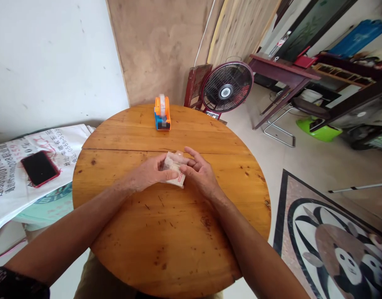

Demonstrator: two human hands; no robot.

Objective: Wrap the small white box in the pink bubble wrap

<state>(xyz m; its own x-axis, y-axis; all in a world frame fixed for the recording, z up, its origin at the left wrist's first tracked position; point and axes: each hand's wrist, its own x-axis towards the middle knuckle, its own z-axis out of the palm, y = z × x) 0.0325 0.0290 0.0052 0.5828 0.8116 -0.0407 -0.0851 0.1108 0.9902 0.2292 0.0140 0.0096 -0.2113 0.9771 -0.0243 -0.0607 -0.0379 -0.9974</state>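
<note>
A small stack of paper notes [174,167], pale with a reddish edge, is held just above the middle of a round wooden table [141,232]. My left hand [150,171] pinches the stack from the left, thumb on top. From the right, my right hand [199,171] holds the same stack, fingers curled around its edge and the index finger stretched over it. An orange and blue tape dispenser [162,113] stands upright at the far edge of the table, well beyond both hands.
A dark phone in a red case [39,167] lies on printed white sacks [10,182] at the left. Behind the table stand a red floor fan [227,88] and a wooden chair [194,85]. A dark desk [282,70] is at the right. The floor [330,245] shows a panda pattern.
</note>
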